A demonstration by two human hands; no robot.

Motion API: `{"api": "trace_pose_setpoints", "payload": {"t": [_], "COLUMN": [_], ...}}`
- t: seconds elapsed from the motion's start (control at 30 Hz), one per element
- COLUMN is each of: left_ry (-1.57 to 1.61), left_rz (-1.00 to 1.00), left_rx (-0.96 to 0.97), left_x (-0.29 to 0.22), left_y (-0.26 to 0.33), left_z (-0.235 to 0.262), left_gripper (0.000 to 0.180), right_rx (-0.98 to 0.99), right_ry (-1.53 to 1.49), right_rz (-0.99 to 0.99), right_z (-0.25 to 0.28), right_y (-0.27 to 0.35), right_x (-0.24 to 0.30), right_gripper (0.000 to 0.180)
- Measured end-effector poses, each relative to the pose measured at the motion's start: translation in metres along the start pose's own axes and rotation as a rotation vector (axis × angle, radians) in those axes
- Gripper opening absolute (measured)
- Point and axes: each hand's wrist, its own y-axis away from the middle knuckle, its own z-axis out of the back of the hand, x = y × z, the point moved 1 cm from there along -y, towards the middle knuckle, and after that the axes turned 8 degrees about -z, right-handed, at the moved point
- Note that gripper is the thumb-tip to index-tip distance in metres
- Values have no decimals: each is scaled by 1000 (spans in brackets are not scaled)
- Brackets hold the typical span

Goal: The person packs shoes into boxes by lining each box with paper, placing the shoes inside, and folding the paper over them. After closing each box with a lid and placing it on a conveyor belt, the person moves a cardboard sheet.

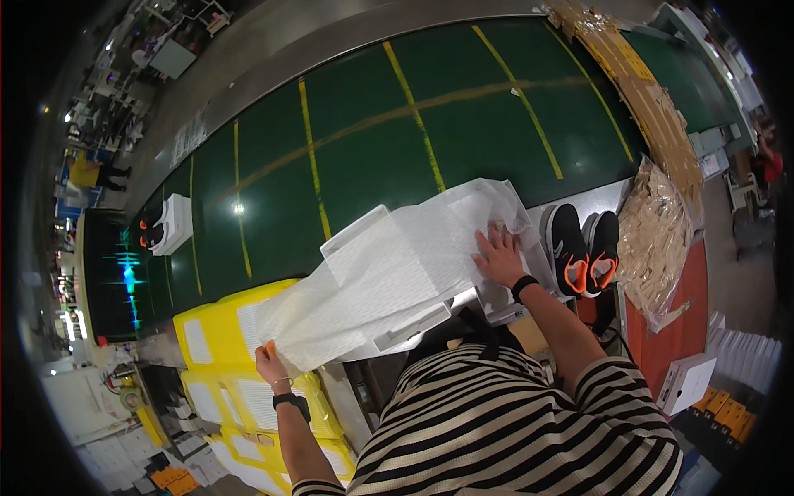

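Note:
A large translucent white sheet of wrapping paper (pixel 389 256) stretches across the near edge of the conveyor, over what looks like a white shoebox (pixel 413 326), mostly hidden. My left hand (pixel 271 365) pinches the sheet's lower left corner; orange shows at its fingertips. My right hand (pixel 501 258) lies on the sheet's right end with its fingers spread, pressing on it. Just right of that hand stands a pair of black shoes with orange linings, the left shoe (pixel 565 248) beside the right shoe (pixel 602 248).
A green conveyor belt (pixel 356 124) with yellow lines runs beyond the sheet. Farther left on it sits a white box (pixel 176 227) with shoes. Yellow-wrapped stacks (pixel 198 372) are under my left arm. Flattened cardboard (pixel 641 91) and crumpled plastic (pixel 657 231) lie at right.

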Motion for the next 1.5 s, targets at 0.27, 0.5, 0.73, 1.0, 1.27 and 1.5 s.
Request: {"api": "trace_pose_setpoints", "payload": {"t": [0.27,0.5,0.73,1.0,1.27,1.5], "left_ry": [124,123,184,83,40,-8], "left_rz": [148,97,172,103,-18,3], "left_rx": [-101,-24,-45,-13,-37,-38], "left_x": [-1,-12,-10,-15,-16,-27], "left_y": [3,-1,5,5,5,10], "left_z": [-3,5,5,-4,2,12], "left_gripper": [30,27,28,28,32,32], "right_rx": [84,164,68,291,970,-695], "right_ry": [-21,-38,-85,-458,-977,-143], "right_rz": [147,551,337,429,-86,-438], "right_z": [50,42,26,47,133,139], "right_y": [26,49,55,71,105,105], "right_x": [20,59,58,29,-45,-161], "right_gripper": [75,64,66,71,43,58]}}
